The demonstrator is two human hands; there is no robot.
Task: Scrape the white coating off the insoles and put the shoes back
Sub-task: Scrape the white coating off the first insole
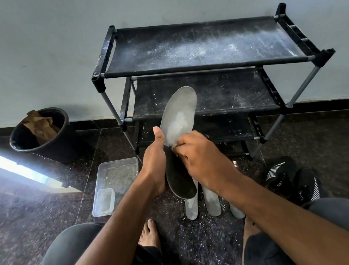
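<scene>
My left hand [153, 158] grips a long insole [177, 119] from its left edge, thumb up along the side. The insole's far half is grey with a white patch, and its near half is dark. My right hand [201, 157] pinches a small tan scraper [173, 146] against the insole's middle. Three more grey insoles [212, 201] lie on the floor under my hands. A pair of black shoes [289, 177] with white stripes sits on the floor at the right.
A black three-tier shoe rack [202, 45], dusted white, stands against the wall ahead. A black bucket [43, 137] with brown paper is at the left. A clear plastic tray [116, 181] lies on the dark floor. My bare feet and knees are below.
</scene>
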